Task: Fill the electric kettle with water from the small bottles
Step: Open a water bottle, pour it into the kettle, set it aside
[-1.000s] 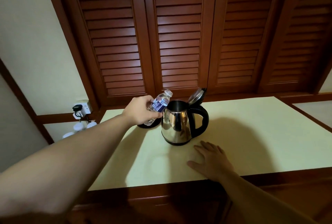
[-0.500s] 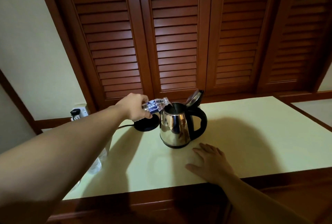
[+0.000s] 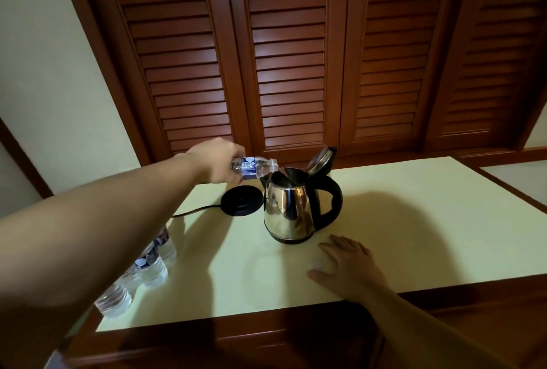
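Note:
A steel electric kettle [image 3: 288, 205] with a black handle stands on the pale table top, its lid [image 3: 321, 158] flipped up. My left hand [image 3: 220, 163] grips a small clear water bottle [image 3: 254, 166] with a blue label. The bottle lies tipped on its side with its mouth over the kettle's opening, and water runs from it. My right hand [image 3: 347, 265] rests flat on the table in front of the kettle, fingers spread, holding nothing.
The kettle's black base [image 3: 241, 201] with its cord sits left of the kettle. Several more small bottles [image 3: 151, 262] stand near the table's left front corner, partly hidden by my left arm. Wooden louvred doors [image 3: 290, 57] close off the back.
My left hand tipped the bottle from a slant to nearly level, bringing its mouth over the kettle's opening. The view shifted and the bottles at the left came into sight. My right hand stayed put.

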